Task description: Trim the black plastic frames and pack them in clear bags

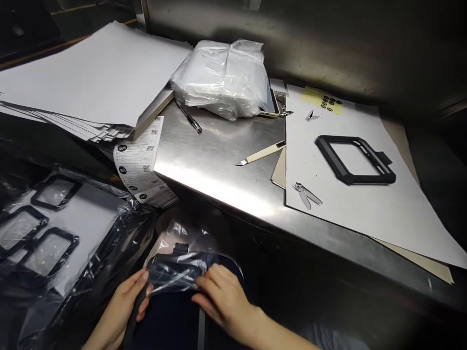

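Below the table edge, both my hands hold a small clear plastic bag [175,274] with a black frame part inside it. My left hand [126,299] grips the bag's left end. My right hand [222,294] presses its fingers on the bag's right end. The bag rests over my lap, partly crumpled, so the part inside shows only as a dark shape.
A steel table [215,160] carries a black frame [355,160] on white paper [365,204], a craft knife [260,153], nail clippers [306,193], a pen [188,116], a stack of plastic bags [222,78], white sheets [91,78] and label strips [140,167]. More black frames [47,228] lie in plastic at left.
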{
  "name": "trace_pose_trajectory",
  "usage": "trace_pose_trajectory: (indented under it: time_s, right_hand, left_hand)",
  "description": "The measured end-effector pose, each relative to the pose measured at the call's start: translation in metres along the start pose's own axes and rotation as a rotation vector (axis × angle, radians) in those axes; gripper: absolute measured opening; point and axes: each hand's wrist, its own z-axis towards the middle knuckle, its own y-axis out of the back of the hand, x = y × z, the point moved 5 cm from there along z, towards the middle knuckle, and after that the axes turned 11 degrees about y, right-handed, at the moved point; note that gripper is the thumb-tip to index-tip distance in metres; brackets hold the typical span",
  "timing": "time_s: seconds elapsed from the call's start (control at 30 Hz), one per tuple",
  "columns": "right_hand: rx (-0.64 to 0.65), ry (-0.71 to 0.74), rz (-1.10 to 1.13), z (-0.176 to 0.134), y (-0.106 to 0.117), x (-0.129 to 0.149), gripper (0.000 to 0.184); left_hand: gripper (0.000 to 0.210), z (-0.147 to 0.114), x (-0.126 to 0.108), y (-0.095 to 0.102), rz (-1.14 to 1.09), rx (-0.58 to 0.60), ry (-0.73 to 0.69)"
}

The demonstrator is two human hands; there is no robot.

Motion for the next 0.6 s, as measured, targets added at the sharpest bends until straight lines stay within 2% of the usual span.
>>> trace_pose_trajectory:
  time_s: [0.1,0.2,0.3,0.43,0.5,0.6]
  right_hand:
    - [-0.02,-0.146,-0.025,-0.006,0.015,-0.027,0.017]
    - [-0.02,-0.279,0.032,-0.014,0.017,-0.037,0.018]
    - [0.043,-0.322,0.23,-0.022,0.008,-0.024,0.01]
    - [0.122,-0.283,0.503,-0.019,0.0,-0.002,0.017]
    - [0.08,-0.336,0.522,-0.011,0.004,-0.01,0.013]
    - [-0.04,-0.438,0.47,0.006,0.019,-0.036,0.01]
  left_hand:
    - [0.038,0.0,-0.01,-0.006,0.045,-0.025,0.005]
    - [0.037,0.003,-0.015,-0.009,0.105,-0.037,0.018]
    - [0.039,0.009,-0.014,-0.006,0.178,-0.03,0.04]
    - [0.043,0.018,-0.01,0.007,0.298,-0.043,0.095]
    - [0.045,0.02,-0.014,0.011,0.311,-0.06,0.124]
    - [0.048,0.019,-0.026,0.008,0.279,-0.054,0.153]
